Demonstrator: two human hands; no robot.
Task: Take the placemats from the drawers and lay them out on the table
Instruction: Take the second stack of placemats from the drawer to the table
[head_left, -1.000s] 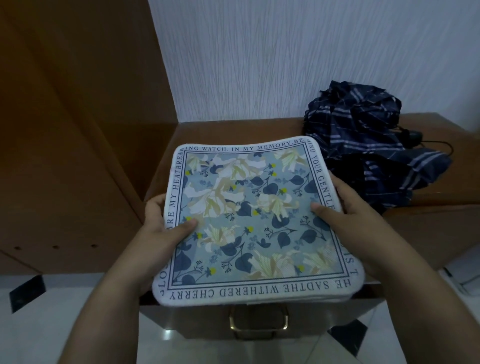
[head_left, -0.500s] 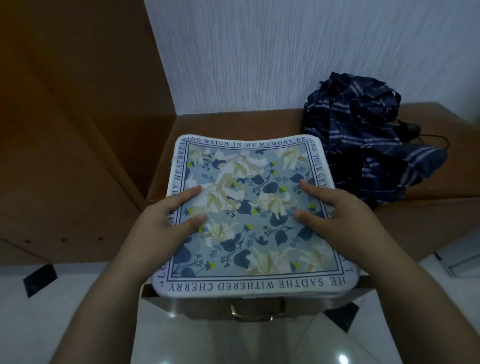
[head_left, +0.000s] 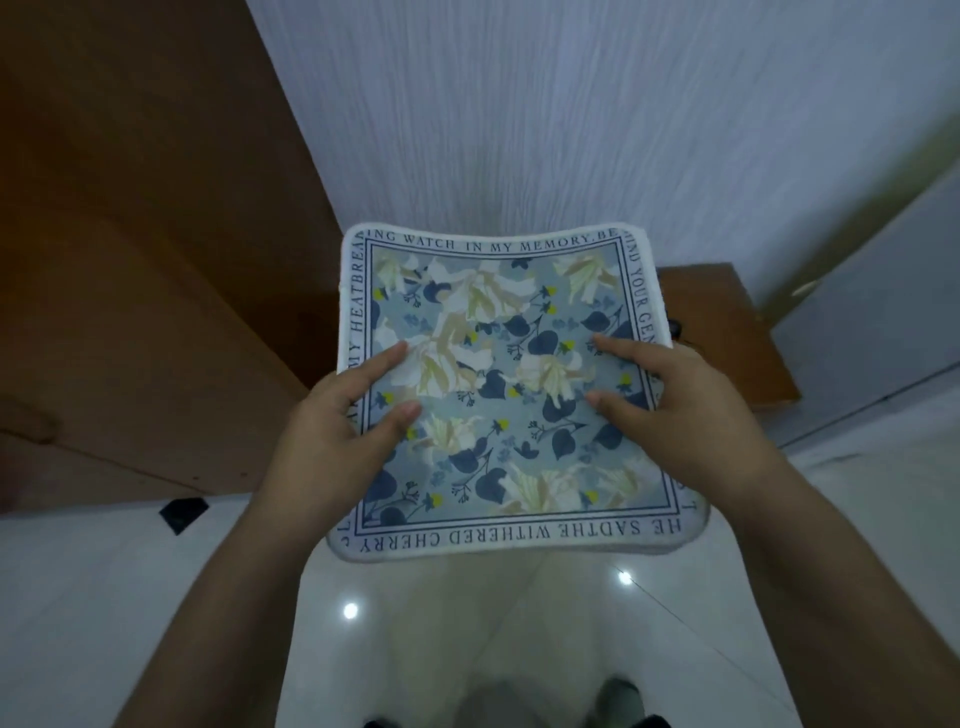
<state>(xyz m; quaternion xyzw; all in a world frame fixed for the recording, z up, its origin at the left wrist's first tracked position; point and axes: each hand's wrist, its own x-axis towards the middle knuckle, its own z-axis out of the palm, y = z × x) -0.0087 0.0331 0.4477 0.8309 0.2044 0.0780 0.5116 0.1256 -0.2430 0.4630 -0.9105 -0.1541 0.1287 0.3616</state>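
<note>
Past the wooden cabinet (head_left: 130, 260) and glossy tiled floor (head_left: 467, 649), the placemats (head_left: 498, 395) ride in mid-air, possibly a stack. Left hand (head_left: 332, 431) and right hand (head_left: 670, 410) clasp opposite edges, thumbs on top. Carrying step; next calls for finding the table.

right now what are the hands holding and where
The placemat stack, gripped at its side edges: left hand on the left edge, right hand on the right.
</note>
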